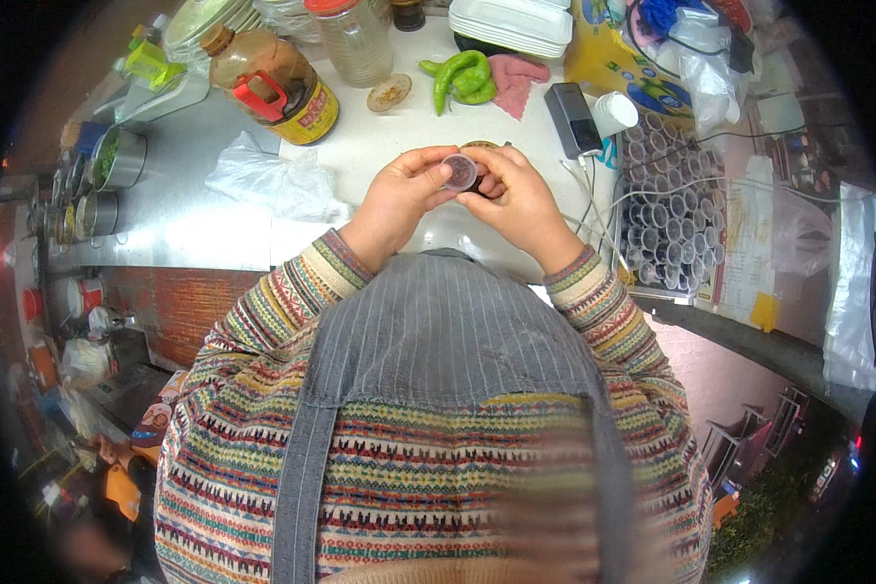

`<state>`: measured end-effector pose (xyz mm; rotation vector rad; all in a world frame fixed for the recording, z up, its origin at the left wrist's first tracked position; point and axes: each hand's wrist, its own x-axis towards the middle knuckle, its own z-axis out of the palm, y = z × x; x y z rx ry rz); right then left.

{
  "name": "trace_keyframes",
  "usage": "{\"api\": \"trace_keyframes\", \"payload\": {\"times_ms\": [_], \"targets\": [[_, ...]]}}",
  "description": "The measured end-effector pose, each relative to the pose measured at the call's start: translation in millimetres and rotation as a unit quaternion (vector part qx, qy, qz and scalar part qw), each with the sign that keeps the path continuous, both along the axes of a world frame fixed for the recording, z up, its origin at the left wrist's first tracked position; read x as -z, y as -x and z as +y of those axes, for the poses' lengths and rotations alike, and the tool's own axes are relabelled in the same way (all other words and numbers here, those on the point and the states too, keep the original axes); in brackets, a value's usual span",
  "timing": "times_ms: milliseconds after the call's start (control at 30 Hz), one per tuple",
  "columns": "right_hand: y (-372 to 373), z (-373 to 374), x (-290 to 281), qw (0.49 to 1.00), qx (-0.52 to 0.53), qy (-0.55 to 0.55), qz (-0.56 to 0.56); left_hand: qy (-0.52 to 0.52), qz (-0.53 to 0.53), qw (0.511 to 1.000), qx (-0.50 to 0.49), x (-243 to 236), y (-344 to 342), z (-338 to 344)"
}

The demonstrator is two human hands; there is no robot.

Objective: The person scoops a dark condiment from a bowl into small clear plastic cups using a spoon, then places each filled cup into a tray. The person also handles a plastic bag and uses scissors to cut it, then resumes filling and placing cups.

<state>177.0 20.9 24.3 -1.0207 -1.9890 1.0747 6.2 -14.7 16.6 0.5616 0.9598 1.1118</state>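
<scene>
In front of my apron, both hands meet over the white tabletop. My left hand is closed with its thumb and fingers on a small see-through plastic cup. The fingertips of my right hand pinch the same cup from its right side. The cup's round face is tilted up toward me. Just behind my fingers shows the rim of a brownish round container, mostly hidden by the hands. Whether a separate lid is on the cup, I cannot tell.
A tray of several small plastic cups stands at right, with white cables and a black power bank nearby. Behind lie green peppers, a pink cloth and a big brown jug. A plastic bag lies left.
</scene>
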Motion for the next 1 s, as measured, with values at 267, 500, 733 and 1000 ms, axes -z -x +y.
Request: {"api": "trace_keyframes", "payload": {"times_ms": [267, 500, 733, 1000], "targets": [[7.9, 2.1, 4.0, 0.996, 0.051, 0.058, 0.034, -0.049, 0.106, 0.993, 0.027, 10.7, -0.4, -2.3], [13.2, 5.0, 13.9, 0.995, 0.075, 0.024, 0.06, -0.044, 0.065, 0.997, -0.021, 12.7, -2.8, -2.0], [14.0, 5.2, 22.3, 0.995, 0.092, 0.031, 0.031, 0.0, 0.072, 0.996, -0.05, 9.4, -8.3, -3.6], [23.2, 9.3, 25.2, 0.985, 0.081, 0.136, 0.075, 0.009, 0.0, 0.996, -0.086, 11.6, -10.4, -0.3]]}}
